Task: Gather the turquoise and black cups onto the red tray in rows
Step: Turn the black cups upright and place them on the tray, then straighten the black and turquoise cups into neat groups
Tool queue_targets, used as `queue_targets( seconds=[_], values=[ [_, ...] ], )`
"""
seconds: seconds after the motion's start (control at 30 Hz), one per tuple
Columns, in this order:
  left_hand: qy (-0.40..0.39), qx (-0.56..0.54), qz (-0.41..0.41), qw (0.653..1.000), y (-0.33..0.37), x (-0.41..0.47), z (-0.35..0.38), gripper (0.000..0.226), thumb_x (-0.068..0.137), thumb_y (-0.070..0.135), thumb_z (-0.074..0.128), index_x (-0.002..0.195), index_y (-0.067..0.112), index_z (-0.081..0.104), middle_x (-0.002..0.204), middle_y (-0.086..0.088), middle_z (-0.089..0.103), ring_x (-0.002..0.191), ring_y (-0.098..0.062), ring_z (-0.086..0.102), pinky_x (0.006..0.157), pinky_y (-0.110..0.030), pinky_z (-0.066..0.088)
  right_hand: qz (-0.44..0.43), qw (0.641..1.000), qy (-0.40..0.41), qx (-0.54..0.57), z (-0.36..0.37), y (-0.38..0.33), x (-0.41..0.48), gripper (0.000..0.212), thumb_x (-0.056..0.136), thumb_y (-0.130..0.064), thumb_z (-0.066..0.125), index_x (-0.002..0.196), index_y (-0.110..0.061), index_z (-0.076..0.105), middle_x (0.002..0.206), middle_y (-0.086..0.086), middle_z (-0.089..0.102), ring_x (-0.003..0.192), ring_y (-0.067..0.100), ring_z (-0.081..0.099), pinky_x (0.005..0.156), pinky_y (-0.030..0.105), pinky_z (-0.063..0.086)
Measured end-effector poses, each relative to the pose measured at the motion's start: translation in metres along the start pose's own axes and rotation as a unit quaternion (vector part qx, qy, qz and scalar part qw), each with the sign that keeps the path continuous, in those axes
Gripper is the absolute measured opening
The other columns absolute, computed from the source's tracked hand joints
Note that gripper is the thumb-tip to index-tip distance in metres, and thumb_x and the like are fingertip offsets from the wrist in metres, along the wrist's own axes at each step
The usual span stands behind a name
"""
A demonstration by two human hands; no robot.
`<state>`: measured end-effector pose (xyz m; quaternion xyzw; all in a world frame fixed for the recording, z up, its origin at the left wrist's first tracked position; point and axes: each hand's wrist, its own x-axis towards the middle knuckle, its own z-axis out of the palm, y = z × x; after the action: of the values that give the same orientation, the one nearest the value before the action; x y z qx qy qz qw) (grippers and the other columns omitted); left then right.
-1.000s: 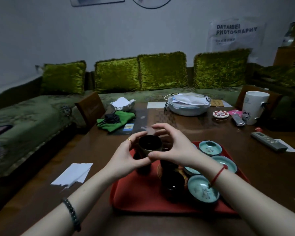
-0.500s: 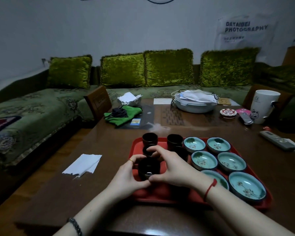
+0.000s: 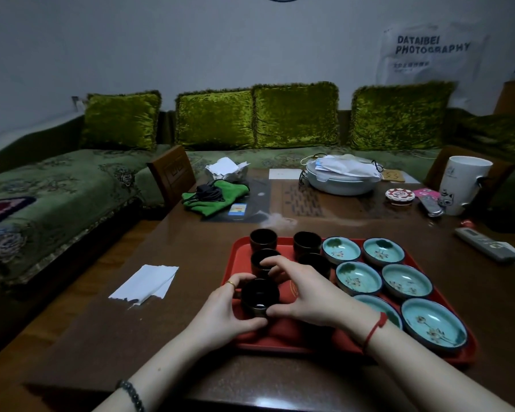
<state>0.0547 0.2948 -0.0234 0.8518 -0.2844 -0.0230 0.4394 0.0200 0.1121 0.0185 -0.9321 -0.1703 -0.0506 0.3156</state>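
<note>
Gripping black cup (image 3: 260, 294), left hand (image 3: 229, 315), right hand (image 3: 309, 292); lowered onto red tray (image 3: 280, 334)

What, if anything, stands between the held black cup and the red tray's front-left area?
Nothing visible. The left hand and right hand hold the black cup at bare red tray; other black cups stand behind.
</note>
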Motion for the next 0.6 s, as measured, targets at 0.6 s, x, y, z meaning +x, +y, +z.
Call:
queue_targets(
  seconds=[0.6],
  values=[
    [0.026,-0.025,0.066,0.997,0.052,0.032,0.002,0.063,0.068,0.035,0.075,0.121,0.041,0.042,0.122,0.012,0.056,0.117,0.002,0.047,0.101,-0.02,0.034,0.09,0.98,0.172,0.03,-0.091,0.057,-0.072,0.058,0.067,-0.026,0.079,0.114,-0.038,0.048,0.109,-0.011,0.06,0.106,-0.002,0.054,0.094,0.025,0.043]
  ],
)
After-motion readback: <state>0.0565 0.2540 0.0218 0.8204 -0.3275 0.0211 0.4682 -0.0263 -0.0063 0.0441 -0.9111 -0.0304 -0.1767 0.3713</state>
